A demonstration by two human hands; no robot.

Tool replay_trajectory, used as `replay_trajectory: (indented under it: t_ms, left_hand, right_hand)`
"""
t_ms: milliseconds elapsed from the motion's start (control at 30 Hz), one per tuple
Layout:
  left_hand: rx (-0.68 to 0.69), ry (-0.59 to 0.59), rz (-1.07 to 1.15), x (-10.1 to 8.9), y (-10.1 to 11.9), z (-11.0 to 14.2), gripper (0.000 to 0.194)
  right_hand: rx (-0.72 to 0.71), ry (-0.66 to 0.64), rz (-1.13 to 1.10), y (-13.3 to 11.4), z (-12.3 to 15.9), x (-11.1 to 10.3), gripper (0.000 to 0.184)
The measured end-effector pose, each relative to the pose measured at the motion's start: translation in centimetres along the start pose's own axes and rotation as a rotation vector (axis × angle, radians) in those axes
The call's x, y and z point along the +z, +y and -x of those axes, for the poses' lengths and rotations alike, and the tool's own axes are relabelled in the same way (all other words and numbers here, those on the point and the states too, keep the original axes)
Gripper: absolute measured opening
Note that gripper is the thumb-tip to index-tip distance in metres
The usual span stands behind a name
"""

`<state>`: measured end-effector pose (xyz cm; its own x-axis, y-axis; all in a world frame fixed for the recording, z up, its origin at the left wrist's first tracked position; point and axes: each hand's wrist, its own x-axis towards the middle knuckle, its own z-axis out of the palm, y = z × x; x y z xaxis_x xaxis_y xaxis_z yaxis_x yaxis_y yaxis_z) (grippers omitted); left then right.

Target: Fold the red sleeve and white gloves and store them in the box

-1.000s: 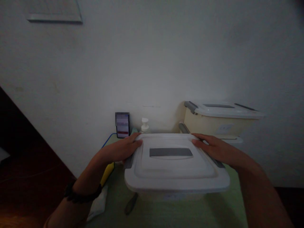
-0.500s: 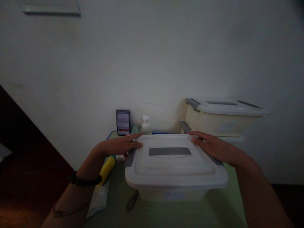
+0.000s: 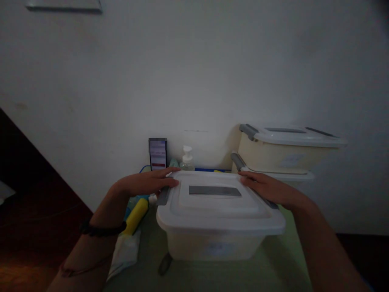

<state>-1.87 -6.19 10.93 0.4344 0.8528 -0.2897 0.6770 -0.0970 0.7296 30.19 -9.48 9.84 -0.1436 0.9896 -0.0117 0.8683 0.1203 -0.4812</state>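
Observation:
A white plastic storage box (image 3: pixel 212 245) with a white lid (image 3: pixel 219 211) and a grey inset handle (image 3: pixel 214 190) stands on the pale green table (image 3: pixel 282 263) in front of me. My left hand (image 3: pixel 146 184) lies flat on the lid's far left corner, fingers stretched out over the grey side latch (image 3: pixel 163 196). My right hand (image 3: pixel 267 188) lies flat on the far right corner over the other latch. Neither hand grips anything. A dark band circles my left wrist.
Two more lidded boxes (image 3: pixel 285 152) are stacked at the back right against the wall. A phone (image 3: pixel 157 153) and a pump bottle (image 3: pixel 187 159) stand behind the box. A yellow object (image 3: pixel 135 215), a white packet (image 3: pixel 124 253) and a small dark item (image 3: pixel 165 264) lie left of it.
The box sits slightly lower and further left in view, with more of its front wall showing. Both hands stayed flat on the lid's far corners and shifted with it.

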Motion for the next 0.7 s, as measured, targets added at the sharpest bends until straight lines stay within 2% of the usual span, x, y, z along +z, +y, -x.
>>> replay_trajectory:
  t_ms: [167, 533, 700]
  left_hand:
    - [0.009, -0.051, 0.039, 0.2, -0.1, -0.3, 0.07]
    - [0.014, -0.092, 0.086, 0.2, -0.6, -0.5, 0.072]
    - [0.012, -0.173, 0.279, 0.1, -1.9, -1.3, 0.066]
  right_hand:
    - [0.047, -0.01, 0.015, 0.4, -0.4, 0.3, 0.056]
    - [-0.016, -0.015, 0.033, 0.3, -0.2, 0.2, 0.051]
    - [-0.012, -0.006, 0.024, 0.4, -0.2, 0.3, 0.052]
